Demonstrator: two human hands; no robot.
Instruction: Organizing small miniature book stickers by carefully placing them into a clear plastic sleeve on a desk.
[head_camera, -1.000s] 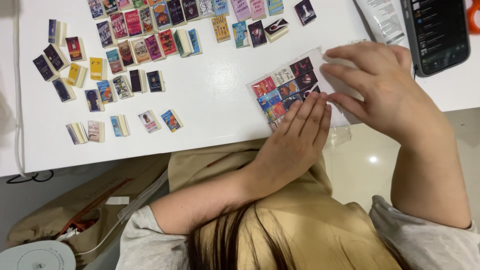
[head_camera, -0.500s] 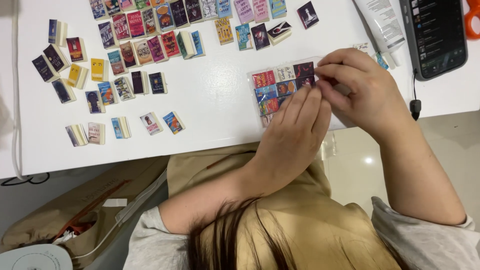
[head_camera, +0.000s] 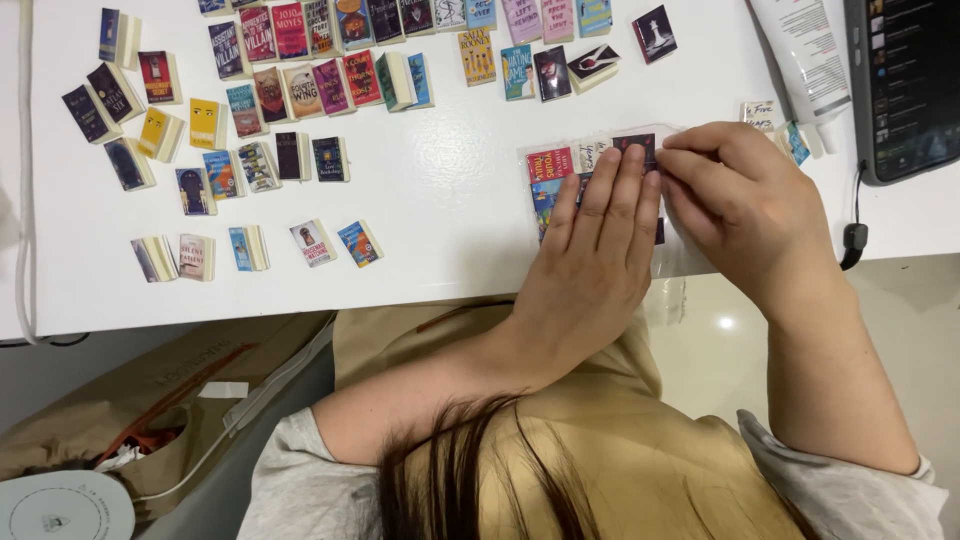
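Observation:
A small sheet of printed miniature book covers (head_camera: 556, 166) in a clear sleeve lies near the white table's front edge (head_camera: 440, 200). My left hand (head_camera: 592, 262) lies flat on it, fingers straight and together, covering most of the sheet. My right hand (head_camera: 738, 200) is just to the right, fingers curled, its fingertips pinching the sheet's upper right edge beside my left fingertips. Only the sheet's left and top strips show.
Several miniature books (head_camera: 300, 80) lie in loose rows across the table's left and top. A white tube (head_camera: 808, 60) and a dark tablet (head_camera: 908, 80) with a cable (head_camera: 853, 235) sit at top right. A brown paper bag (head_camera: 170, 390) and a white round device (head_camera: 60, 505) sit below the table at lower left.
My left hand has slid further up over the sheet and flattened. My right hand has closed in on the sheet's right edge, and the sheet now sits straighter.

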